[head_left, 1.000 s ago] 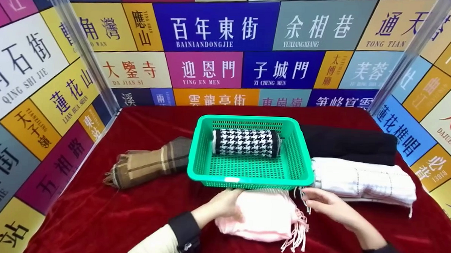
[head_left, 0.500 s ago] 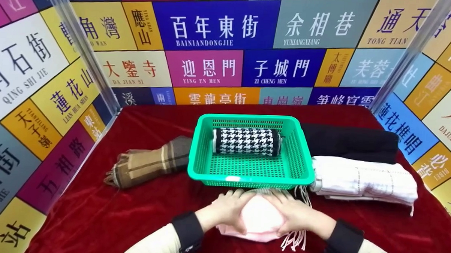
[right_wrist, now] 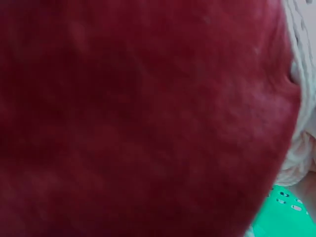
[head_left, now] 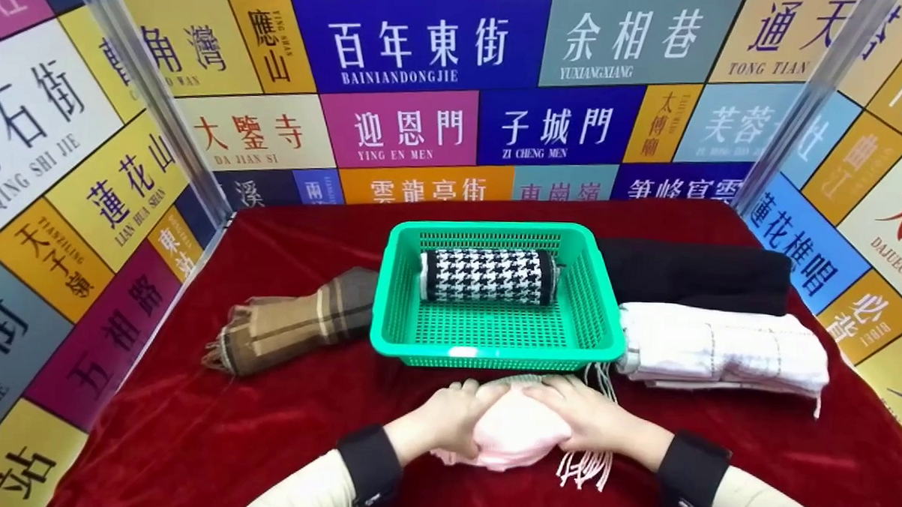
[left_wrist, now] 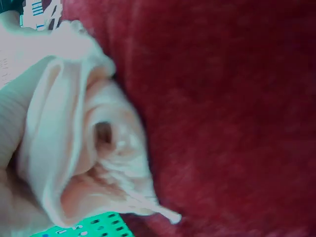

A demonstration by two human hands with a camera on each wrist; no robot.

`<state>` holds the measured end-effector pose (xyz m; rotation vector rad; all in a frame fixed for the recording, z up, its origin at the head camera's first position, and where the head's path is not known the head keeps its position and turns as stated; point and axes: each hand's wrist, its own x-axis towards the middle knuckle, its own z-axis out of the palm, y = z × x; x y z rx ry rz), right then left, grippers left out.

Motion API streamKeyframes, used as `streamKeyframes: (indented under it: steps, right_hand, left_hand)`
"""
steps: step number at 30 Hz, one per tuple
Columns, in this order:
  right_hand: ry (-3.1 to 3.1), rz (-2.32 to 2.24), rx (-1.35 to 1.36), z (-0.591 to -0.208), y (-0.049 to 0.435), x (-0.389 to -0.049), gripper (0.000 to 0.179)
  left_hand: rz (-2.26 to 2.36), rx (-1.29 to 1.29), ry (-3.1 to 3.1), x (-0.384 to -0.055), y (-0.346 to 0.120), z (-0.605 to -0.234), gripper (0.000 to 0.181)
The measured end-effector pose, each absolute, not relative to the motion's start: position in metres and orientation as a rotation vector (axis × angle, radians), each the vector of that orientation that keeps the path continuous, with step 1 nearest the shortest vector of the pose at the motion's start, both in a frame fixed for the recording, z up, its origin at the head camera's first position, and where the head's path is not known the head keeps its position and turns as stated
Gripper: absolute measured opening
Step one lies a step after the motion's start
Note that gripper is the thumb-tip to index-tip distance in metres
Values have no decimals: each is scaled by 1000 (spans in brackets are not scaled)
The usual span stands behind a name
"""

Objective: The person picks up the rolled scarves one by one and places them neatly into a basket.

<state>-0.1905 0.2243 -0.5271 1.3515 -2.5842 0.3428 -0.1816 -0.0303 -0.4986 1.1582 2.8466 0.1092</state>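
Note:
A pale pink scarf [head_left: 520,432] with a fringe [head_left: 584,468] lies bunched into a roll in front of the green basket. My left hand [head_left: 451,420] grips its left end, thumb on the near side and fingers over the far side. From the other end, my right hand [head_left: 591,417] holds it the same way. In the left wrist view, the end of the pink scarf [left_wrist: 79,133] shows loose folds around a small hollow, with one tassel sticking out. Only fringe strands [right_wrist: 301,64] and a bit of the hand appear at the right wrist view's edge.
A green plastic basket [head_left: 492,354] stands just beyond the hands, holding a rolled black-and-white houndstooth scarf [head_left: 488,276]. To its left lies a brown plaid scarf [head_left: 287,326]. On the right are a white scarf [head_left: 725,349] and a folded black cloth [head_left: 698,276], all on red velvet [head_left: 189,439].
My right hand has come in from the right and taken hold of the pink scarf. The scarf is now squeezed into a narrower bundle between both hands.

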Motion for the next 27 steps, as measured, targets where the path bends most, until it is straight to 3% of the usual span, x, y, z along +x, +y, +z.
streamKeyframes:
  steps: [5,12,22,27]
  right_hand:
    - [-2444,437,1308,-535,221,-192,66]
    - [-2436,528,1282,-536,218,-192,55]
    - [-2442,536,1252,-537,218,-187,56]
    - [-2400,578,1294,-535,220,-189,57]
  left_hand:
    - [239,1221,2940,-180,-32,-506,89]
    - [338,1196,2968,-176,-34,-508,83]
    - [429,970,2904,-169,-50,-509,95]
    - [526,920,2886,-170,-51,-509,90]
